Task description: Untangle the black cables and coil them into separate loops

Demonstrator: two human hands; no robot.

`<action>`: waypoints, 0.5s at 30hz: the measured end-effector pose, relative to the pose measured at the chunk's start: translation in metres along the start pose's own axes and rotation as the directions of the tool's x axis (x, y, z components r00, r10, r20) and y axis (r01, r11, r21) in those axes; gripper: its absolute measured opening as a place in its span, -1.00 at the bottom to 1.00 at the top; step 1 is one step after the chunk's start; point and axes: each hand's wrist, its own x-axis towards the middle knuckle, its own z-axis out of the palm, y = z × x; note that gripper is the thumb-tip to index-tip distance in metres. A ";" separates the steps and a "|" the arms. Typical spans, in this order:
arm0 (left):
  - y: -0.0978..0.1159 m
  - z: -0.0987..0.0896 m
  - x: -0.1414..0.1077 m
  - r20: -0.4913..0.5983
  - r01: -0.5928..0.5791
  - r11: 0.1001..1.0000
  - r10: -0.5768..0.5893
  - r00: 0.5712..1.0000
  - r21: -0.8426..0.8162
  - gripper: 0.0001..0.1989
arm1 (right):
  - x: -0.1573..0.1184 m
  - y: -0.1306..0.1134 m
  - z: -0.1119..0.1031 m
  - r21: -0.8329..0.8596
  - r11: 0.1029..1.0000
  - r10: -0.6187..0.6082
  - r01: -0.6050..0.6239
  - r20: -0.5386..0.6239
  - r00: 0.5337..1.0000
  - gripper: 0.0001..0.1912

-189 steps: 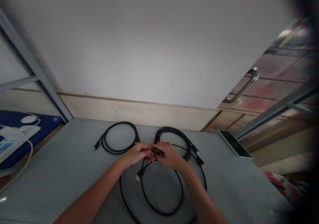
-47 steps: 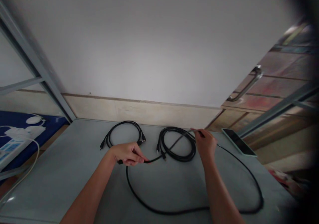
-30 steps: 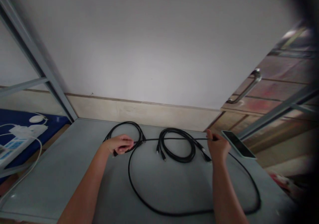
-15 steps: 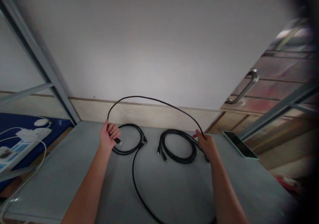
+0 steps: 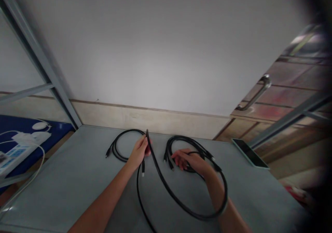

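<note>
My left hand (image 5: 140, 150) is closed on a black cable (image 5: 166, 186), near the back middle of the grey table. A plug (image 5: 143, 169) hangs below its fingers. My right hand (image 5: 187, 159) is over the right-hand coil (image 5: 178, 138), fingers curled, with a thin stretch of black cable at its grip. The held cable swings down in a wide loop and passes across my right forearm. Behind my left hand lies another coil (image 5: 118, 139), with its plug (image 5: 108, 152) out to the left. A further strand runs down towards the front edge.
A phone (image 5: 251, 153) with a pale green edge lies at the table's right rear. To the left, a white power strip (image 5: 15, 153) with cords rests on a blue surface (image 5: 61, 126). Grey metal posts flank the table (image 5: 64, 191), and a wall stands behind it.
Both hands have moved inwards and now sit closer together. The cable that arched high between them now hangs in a loop towards me and over my right forearm.
</note>
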 end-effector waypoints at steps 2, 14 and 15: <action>0.001 0.001 0.001 -0.054 0.011 0.995 -0.017 0.998 -0.096 -0.57 | 0.000 -0.002 0.003 0.012 1.000 -0.009 0.009 0.022 1.000 -0.56; 0.011 -0.015 0.007 -0.415 -0.133 0.921 -0.034 0.909 -0.366 -0.74 | 0.023 0.032 -0.043 0.559 0.795 0.142 0.235 -0.549 0.824 -0.71; 0.011 -0.016 0.007 -0.452 -0.167 0.914 -0.021 0.892 -0.371 -0.77 | 0.023 0.032 -0.046 0.568 0.784 0.155 0.252 -0.572 0.805 -0.71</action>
